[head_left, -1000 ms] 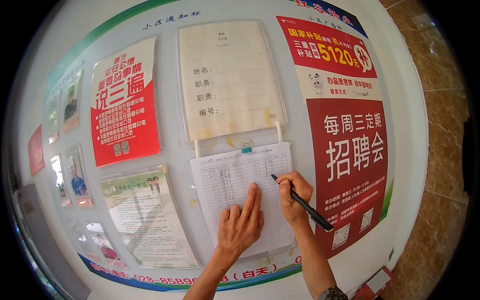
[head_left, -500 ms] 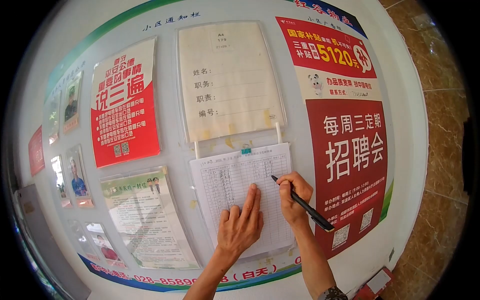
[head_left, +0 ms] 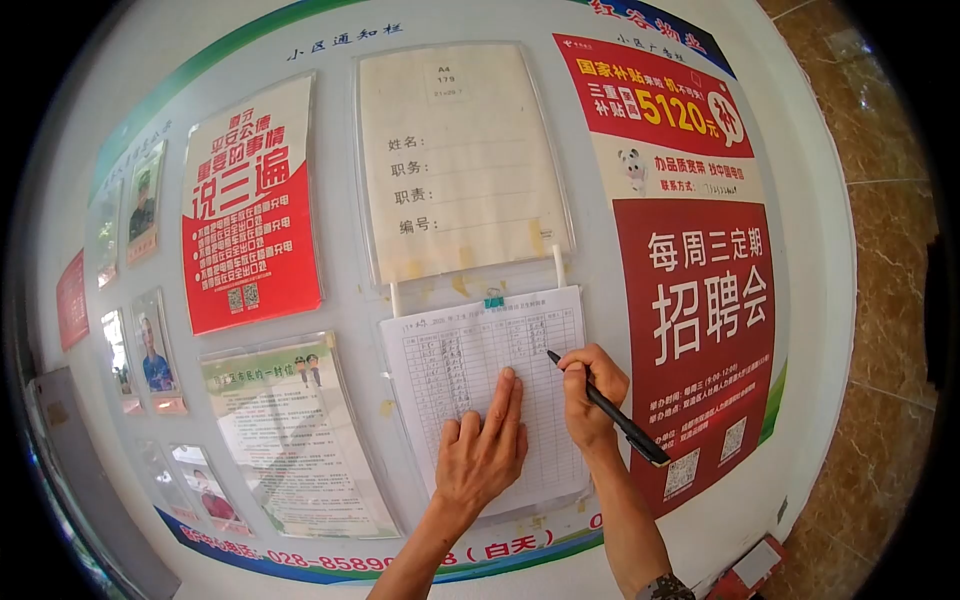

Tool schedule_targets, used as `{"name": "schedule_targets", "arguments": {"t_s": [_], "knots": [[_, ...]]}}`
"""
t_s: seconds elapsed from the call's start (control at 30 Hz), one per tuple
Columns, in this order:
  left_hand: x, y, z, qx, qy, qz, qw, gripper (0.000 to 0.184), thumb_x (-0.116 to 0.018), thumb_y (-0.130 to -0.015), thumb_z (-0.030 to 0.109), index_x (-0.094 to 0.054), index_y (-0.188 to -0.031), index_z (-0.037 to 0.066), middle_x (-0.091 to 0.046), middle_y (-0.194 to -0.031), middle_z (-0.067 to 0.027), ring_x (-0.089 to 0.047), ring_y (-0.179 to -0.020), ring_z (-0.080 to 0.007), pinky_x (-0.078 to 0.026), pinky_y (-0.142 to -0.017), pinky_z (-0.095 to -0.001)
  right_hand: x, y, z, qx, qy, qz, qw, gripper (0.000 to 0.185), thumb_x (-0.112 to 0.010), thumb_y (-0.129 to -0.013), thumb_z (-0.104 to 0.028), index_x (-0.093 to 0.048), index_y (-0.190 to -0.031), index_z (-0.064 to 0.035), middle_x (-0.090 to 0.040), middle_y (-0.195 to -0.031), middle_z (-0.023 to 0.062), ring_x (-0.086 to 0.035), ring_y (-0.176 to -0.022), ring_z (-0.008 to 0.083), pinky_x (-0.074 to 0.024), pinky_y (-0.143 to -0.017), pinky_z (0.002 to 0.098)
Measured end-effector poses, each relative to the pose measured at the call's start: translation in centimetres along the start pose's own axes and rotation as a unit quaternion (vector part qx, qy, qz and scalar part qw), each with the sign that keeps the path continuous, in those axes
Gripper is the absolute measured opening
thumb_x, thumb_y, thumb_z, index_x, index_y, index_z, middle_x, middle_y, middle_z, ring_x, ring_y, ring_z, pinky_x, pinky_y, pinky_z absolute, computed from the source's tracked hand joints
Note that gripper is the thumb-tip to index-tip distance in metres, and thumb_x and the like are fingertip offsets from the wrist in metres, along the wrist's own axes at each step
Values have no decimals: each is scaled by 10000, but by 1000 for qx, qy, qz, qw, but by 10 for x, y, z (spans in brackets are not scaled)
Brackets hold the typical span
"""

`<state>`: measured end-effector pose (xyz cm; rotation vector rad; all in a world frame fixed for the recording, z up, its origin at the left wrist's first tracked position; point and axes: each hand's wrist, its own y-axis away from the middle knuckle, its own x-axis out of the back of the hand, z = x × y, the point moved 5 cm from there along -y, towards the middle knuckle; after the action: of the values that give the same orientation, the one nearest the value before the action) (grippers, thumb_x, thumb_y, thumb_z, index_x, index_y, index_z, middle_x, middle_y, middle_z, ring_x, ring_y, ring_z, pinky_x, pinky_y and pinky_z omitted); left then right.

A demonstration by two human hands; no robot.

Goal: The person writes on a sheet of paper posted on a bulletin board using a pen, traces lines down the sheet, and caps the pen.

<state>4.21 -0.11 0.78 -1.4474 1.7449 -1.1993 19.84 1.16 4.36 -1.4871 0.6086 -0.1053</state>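
Note:
A printed form (head_left: 430, 372) with a table of rows, partly filled in by handwriting, hangs on the wall board under a small teal clip (head_left: 493, 300). My left hand (head_left: 480, 452) lies on the sheet, two fingers stretched upward and the others bent, holding nothing. To its right, my right hand (head_left: 592, 395) grips a black pen (head_left: 628, 428). The pen's tip is at the right-hand columns of the form, near the last handwritten entries; whether it touches the paper I cannot tell. My fingers and wrists cover part of the lower rows.
Above the form is a blank name-card sheet (head_left: 460, 150) in a clear sleeve. A red-and-white poster (head_left: 250, 200) and a printed letter (head_left: 300, 440) hang left; a dark red poster (head_left: 700, 330) hangs right. Brown tiles (head_left: 870, 300) lie beyond the board's right edge.
My right hand and the pen have shifted very slightly to the right. My left hand stays in place on the form.

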Motion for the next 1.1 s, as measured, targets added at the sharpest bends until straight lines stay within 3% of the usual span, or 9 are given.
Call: {"name": "schedule_targets", "arguments": {"t_s": [1.1], "knots": [[1,-1,1,-3,-18,11,1000,561,-667,-810,195,-590,-1342,33,-508,-1481,-63,-410,-624,-174,-341,-587,-321,1,1,3,-15,5,2,1000,73,-554,-834,23,-599,-786,-7,-559,-657,74,-520,-539,158,-419,-500,299]]}}
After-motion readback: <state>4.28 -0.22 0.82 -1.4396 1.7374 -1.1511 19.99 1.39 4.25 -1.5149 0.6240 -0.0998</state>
